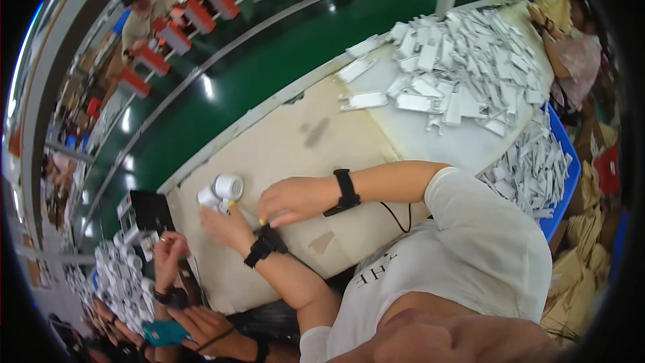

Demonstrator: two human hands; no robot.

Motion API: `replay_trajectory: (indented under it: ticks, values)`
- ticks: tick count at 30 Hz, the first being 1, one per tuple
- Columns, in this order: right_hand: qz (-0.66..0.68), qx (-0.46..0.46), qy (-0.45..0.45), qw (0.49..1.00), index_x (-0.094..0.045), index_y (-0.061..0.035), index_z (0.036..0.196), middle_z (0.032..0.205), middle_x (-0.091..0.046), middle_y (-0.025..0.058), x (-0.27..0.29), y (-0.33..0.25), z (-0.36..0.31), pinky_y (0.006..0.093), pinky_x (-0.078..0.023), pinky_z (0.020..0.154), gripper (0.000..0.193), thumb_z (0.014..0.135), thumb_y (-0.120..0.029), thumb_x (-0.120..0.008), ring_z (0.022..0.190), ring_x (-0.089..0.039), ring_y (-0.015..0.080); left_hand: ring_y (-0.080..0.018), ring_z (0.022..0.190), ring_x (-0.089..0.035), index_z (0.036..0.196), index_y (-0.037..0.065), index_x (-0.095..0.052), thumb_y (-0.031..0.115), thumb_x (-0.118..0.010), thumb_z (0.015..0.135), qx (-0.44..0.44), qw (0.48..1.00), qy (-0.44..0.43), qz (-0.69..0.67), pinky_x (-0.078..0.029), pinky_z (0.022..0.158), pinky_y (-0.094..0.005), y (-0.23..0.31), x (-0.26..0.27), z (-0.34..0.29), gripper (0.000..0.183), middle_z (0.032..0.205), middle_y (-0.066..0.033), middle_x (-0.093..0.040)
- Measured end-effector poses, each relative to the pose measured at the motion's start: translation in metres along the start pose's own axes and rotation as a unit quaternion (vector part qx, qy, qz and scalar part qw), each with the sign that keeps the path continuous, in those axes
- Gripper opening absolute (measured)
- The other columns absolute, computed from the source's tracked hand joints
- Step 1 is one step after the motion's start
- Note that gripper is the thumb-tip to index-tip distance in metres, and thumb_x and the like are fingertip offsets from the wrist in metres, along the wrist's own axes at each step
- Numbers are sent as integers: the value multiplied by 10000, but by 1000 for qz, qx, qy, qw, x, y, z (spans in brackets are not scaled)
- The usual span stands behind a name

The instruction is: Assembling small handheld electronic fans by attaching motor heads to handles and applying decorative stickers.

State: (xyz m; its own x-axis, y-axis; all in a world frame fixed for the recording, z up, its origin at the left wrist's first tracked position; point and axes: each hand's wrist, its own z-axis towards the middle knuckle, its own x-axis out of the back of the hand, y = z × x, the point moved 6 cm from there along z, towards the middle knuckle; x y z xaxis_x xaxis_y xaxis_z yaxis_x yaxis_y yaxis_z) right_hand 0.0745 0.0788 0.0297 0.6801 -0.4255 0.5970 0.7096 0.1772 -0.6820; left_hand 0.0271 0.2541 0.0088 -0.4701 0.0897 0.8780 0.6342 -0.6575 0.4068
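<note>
My left hand (228, 228) reaches over the table with yellow-covered fingertips, its fingers closed around the lower part of a white plastic piece (206, 197). Against that piece stands a white cylindrical part (229, 186) with a round grille-like end; whether the two are joined I cannot tell. My right hand (290, 202) hovers just to the right, fingers loosely bent and apart, one yellow-covered fingertip close to the black band (263, 247) on my left wrist. Nothing shows in the right hand. A black band (346, 191) also circles my right wrist.
A heap of white flat plastic parts (457, 60) covers the table's far right. More fill a blue bin (571, 161) beside me. At left are a black box (151, 212), a co-worker's hand (169, 255) and piled white round parts (121, 275). A green conveyor (269, 57) runs behind.
</note>
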Motion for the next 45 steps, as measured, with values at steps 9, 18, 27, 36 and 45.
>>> replay_trajectory:
  ticks: [9,18,27,36,45]
  values:
    - [358,399,375,757,-576,-79,960,924,-579,89,162,-154,-125,507,-365,928,228,885,-293,-553,930,-596,369,-369,1234,-371,1254,-45,-410,57,-591,765,-288,923,62,-247,-283,1031,-413,100,-1,-71,531,1335,-223,-387]
    - [394,298,409,768,-539,-76,1000,1020,-524,44,190,-177,-162,312,-381,921,157,844,-92,-535,785,-603,128,-379,1199,-400,1239,-11,-431,29,-605,746,-349,860,-215,-303,-371,966,-381,220,-42,-151,524,1348,-210,-369]
    - [358,44,434,826,-536,-63,1005,997,-538,33,213,-149,-136,271,-399,893,190,820,-80,-576,784,-596,104,-230,1077,-540,1289,32,-406,-7,-547,823,-177,801,-341,-459,-451,840,-303,173,-85,-141,488,1351,-129,-395]
    - [361,-156,405,825,-533,-49,1009,974,-552,21,201,-151,-143,230,-417,865,230,795,-69,-617,784,-590,80,-213,1073,-539,1279,13,-396,-8,-531,842,-121,791,-346,-491,-460,779,-259,164,-100,-133,457,1327,-115,-421]
    - [381,-324,368,784,-530,-36,1013,951,-566,10,194,-147,-163,189,-436,836,275,771,-58,-658,784,-584,56,-196,1076,-534,1268,17,-414,-12,-528,843,-115,793,-357,-480,-458,743,-238,167,-102,-134,441,1329,-102,-412]
